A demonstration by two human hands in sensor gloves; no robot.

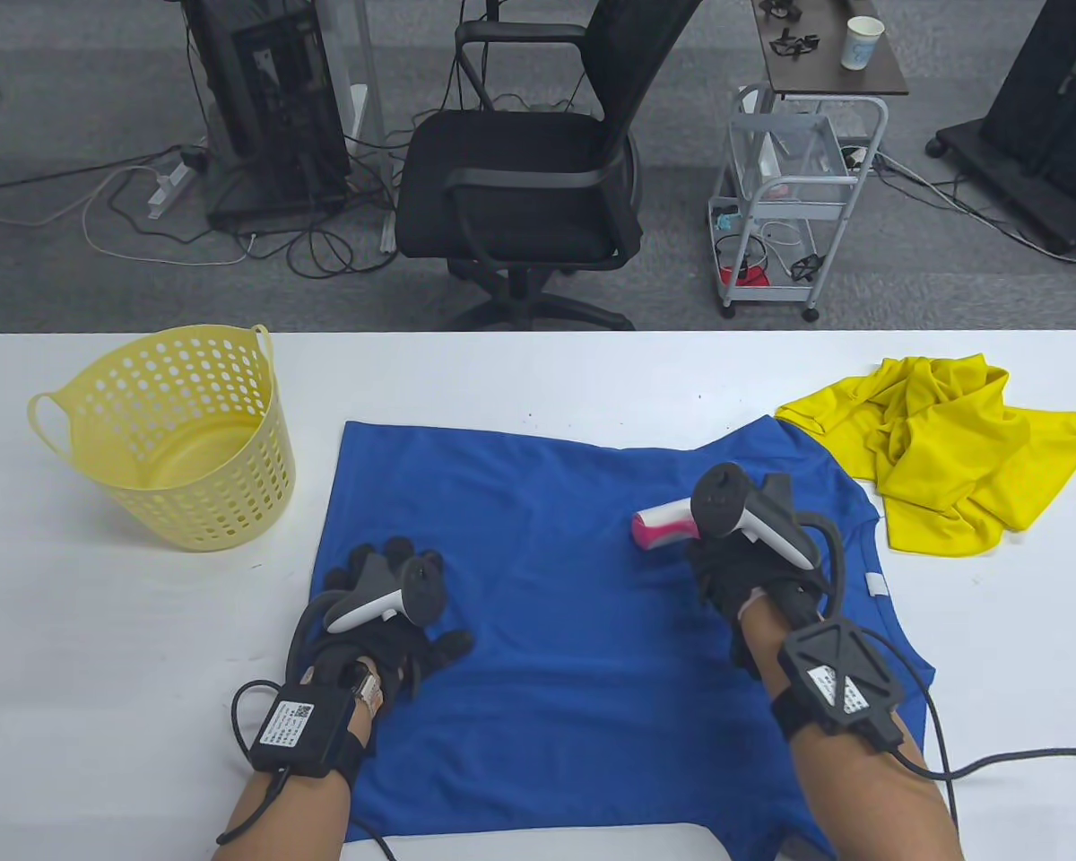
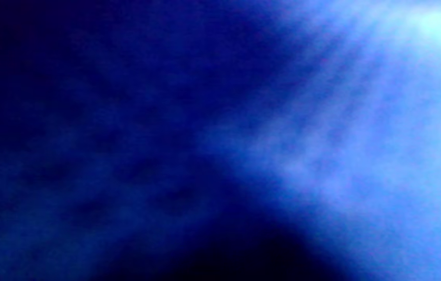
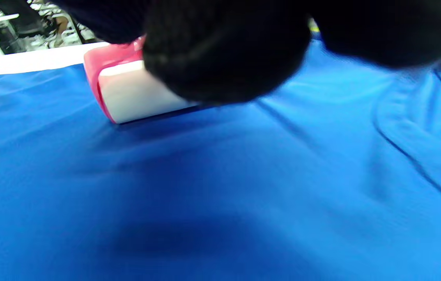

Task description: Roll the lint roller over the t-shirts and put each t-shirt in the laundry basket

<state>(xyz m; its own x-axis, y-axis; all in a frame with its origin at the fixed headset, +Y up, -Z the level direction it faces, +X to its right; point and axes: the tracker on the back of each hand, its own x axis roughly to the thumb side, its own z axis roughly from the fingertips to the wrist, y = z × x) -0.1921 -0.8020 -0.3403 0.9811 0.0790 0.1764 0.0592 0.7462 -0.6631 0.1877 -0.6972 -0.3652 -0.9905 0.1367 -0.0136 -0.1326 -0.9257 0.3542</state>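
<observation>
A blue t-shirt (image 1: 547, 592) lies spread flat on the white table (image 1: 99, 646). My right hand (image 1: 726, 552) grips a pink and white lint roller (image 1: 662, 525), whose white roll (image 3: 138, 95) lies on the blue t-shirt (image 3: 220, 187). The right hand's gloved fingers (image 3: 224, 50) hide the roller's handle. My left hand (image 1: 394, 596) lies flat on the shirt's left part with its fingers spread. The left wrist view is filled with blurred blue t-shirt (image 2: 321, 156) cloth. A crumpled yellow t-shirt (image 1: 941, 444) lies at the right. A yellow laundry basket (image 1: 175, 435) stands at the left, with nothing seen inside.
Behind the table stand a black office chair (image 1: 529, 170), a small metal cart (image 1: 793, 193) and cables on the floor. Cables run from both wrist units (image 1: 838, 686) off the table's near edge.
</observation>
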